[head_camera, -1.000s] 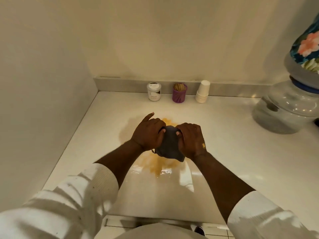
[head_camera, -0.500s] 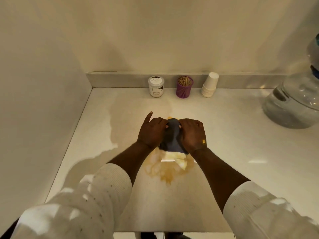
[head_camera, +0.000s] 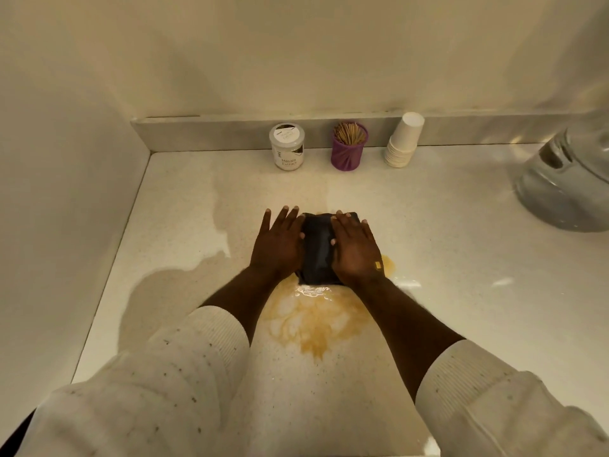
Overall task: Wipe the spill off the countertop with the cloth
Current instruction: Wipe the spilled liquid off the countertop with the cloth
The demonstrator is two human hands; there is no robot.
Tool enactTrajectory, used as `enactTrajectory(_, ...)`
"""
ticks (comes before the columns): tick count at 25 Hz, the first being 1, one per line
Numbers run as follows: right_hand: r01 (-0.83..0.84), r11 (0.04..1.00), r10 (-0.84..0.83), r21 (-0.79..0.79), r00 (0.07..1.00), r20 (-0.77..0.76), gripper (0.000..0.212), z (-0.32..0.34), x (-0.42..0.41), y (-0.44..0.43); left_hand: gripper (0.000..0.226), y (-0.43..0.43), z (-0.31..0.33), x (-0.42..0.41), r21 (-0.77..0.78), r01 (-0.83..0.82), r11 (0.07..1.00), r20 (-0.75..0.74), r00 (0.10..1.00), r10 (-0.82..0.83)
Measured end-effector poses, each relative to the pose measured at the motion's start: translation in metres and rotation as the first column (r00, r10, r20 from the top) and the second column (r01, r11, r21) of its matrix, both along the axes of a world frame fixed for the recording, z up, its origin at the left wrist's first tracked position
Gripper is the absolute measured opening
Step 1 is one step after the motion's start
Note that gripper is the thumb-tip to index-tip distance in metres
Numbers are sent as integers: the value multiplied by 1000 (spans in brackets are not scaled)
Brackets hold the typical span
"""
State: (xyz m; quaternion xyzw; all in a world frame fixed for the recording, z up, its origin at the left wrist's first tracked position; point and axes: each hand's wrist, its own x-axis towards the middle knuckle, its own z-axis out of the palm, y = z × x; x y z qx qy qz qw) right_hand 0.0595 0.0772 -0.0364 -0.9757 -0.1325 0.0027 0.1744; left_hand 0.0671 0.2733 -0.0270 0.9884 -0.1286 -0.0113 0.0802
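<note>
A dark folded cloth (head_camera: 318, 249) lies flat on the white countertop (head_camera: 454, 265), at the far edge of a yellow-brown spill (head_camera: 316, 321). My left hand (head_camera: 276, 245) presses on the cloth's left side and my right hand (head_camera: 356, 252) on its right side, both palms down with fingers stretched forward. Most of the spill spreads on the near side of the cloth, between my forearms, with a wet glint just below the cloth. A small patch of spill shows beside my right wrist.
Against the back ledge stand a white jar (head_camera: 287, 146), a purple cup of toothpicks (head_camera: 348, 146) and a stack of paper cups (head_camera: 403, 140). A large clear water bottle (head_camera: 566, 186) lies at the right. A wall closes the left side.
Both hands went from gripping the bunched cloth above the spill to lying flat on it. The cloth now rests spread on the counter, farther from me.
</note>
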Motion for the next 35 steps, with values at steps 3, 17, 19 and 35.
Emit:
enactTrajectory(3,-9,1000,7,-27,999,-51,65,-11,4,9,58,31,-15,-7,1,-69,998,-26,997,69)
enactTrajectory(17,57,984,-65,-166,997,-43,88,-47,16,31,71,122,-61,-16,-6,-161,987,-114,981,159)
enactTrajectory(19,71,984,-81,-160,995,-54,87,-46,23,36,69,123,-64,-17,-18,-156,988,-79,985,154)
enactTrajectory(35,-9,978,-16,-208,993,-117,79,-42,-15,27,67,146,-61,-21,-20,-171,985,-75,983,169)
